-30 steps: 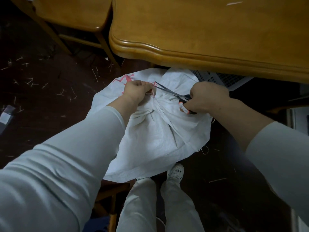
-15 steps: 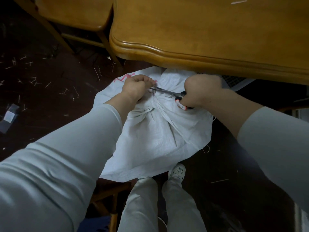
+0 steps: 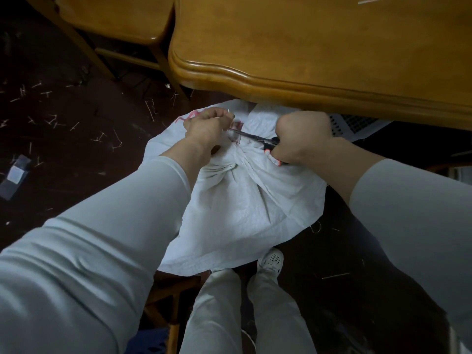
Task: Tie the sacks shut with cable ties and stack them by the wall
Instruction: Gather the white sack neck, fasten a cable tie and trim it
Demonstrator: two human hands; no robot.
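A white woven sack (image 3: 245, 210) with red print stands on the dark floor in front of me, its mouth gathered into a bunch at the middle. My left hand (image 3: 204, 129) pinches a thin white cable tie end above the gathered neck. My right hand (image 3: 301, 139) grips a pair of scissors (image 3: 258, 139) with orange and black handles. The blades are closed and point left, their tips right beside my left hand's fingers. The tie's band around the neck is hidden by folds and my hands.
A wooden table (image 3: 319, 60) overhangs the sack's far side. A wooden chair (image 3: 115, 24) stands at the upper left. Several cut tie ends (image 3: 53, 121) litter the dark floor. A white perforated crate (image 3: 350, 123) sits under the table. My legs and shoe (image 3: 272, 260) are below the sack.
The scissor blades were apart a second ago and are closed now. My right hand moved left toward my left hand, which stayed pinching at the sack's neck.
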